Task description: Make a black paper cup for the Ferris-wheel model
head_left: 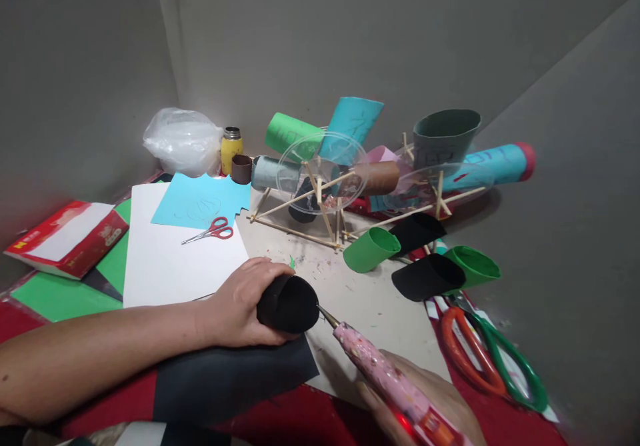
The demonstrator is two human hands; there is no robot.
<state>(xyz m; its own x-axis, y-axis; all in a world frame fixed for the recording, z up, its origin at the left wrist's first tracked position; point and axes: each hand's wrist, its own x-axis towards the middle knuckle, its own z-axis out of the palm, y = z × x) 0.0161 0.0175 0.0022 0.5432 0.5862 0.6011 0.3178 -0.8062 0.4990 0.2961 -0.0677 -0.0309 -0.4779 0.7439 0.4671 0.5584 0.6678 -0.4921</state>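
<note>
My left hand (245, 303) is wrapped round a short black paper tube (289, 305), its open end facing me. In my right hand (425, 393) is a pink patterned hot glue gun (385, 373) with a small red light. Its metal nozzle meets, or nearly meets, the right rim of the tube; I cannot tell whether they touch. Under my left hand lies a sheet of black paper (225, 379). To the right are a green paper tube (371, 249), a second green tube (473, 266) and another black tube (427, 277).
Behind stand wheels of clear plastic discs (321, 143) and wooden sticks, carrying several coloured paper tubes. Small red scissors (220, 228) lie on white paper (165, 266) beside blue paper (187, 199). Large scissors (475, 353) are at right, a red box (70, 236) at left.
</note>
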